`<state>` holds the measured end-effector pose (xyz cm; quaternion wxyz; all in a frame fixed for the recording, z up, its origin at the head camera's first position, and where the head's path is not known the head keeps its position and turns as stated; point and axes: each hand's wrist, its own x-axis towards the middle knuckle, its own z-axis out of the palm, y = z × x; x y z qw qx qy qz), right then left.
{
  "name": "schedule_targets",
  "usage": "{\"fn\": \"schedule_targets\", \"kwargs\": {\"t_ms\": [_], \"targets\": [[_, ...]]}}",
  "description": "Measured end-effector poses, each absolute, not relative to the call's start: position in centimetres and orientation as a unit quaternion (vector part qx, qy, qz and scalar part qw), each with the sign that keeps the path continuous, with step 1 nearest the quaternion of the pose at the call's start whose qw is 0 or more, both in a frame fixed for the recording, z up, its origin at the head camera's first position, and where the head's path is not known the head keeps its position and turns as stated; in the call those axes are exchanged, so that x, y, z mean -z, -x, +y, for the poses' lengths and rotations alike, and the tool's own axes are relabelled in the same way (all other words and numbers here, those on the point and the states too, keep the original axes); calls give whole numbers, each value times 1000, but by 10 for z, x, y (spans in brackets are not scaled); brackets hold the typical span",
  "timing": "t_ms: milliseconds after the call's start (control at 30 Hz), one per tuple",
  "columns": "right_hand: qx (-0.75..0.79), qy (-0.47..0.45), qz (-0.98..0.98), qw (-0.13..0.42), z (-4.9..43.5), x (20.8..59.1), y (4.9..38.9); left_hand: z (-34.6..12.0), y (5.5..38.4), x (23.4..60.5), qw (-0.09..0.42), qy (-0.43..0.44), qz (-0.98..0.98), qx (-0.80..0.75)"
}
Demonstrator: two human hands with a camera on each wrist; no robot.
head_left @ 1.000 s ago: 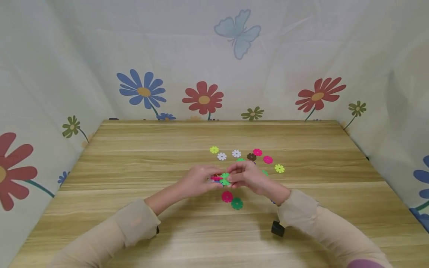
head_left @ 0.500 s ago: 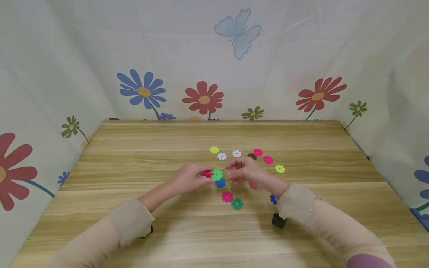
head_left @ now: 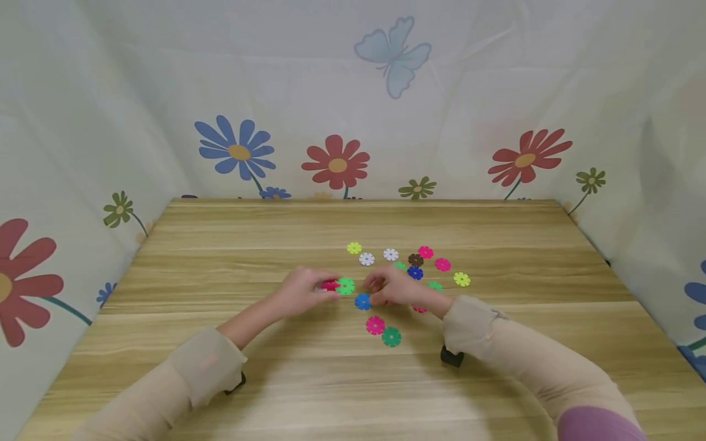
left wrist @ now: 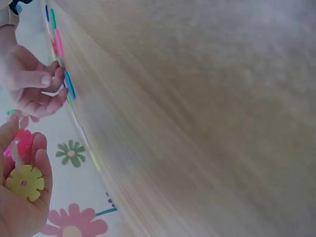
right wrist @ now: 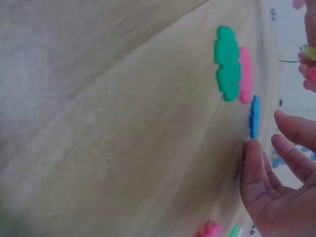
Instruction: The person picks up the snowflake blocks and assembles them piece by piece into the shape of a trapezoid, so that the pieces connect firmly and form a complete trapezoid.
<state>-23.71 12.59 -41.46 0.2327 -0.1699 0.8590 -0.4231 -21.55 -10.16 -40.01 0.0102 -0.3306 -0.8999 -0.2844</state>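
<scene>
Directions refer to the head view. The left hand (head_left: pixel 300 291) has shifted toward 9 o'clock; its fingers and thumb pinch a joined disc cluster (head_left: pixel 344 289). The right hand (head_left: pixel 394 286) has moved toward 8 o'clock; its fingers are parted and loosely bent, tips at the light-blue disc (head_left: pixel 361 302), contact unclear. That disc lies unmoved on the table (head_left: pixel 265 233), at the cluster's 4 o'clock. The dark-blue disc (head_left: pixel 415 273) is now uncovered.

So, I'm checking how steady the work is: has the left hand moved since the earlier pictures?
Yes. In the head view, the left hand has shifted leftward, farther from the dark green disc.
</scene>
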Motion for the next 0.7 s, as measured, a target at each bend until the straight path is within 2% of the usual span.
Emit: {"fn": "schedule_targets", "kwargs": {"t_ms": [400,700], "targets": [[344,204,899,181,118,424,237,-104,215,399,6,332,-901,279],[329,214,904,170,116,424,235,-104,215,398,0,331,-904,271]]}}
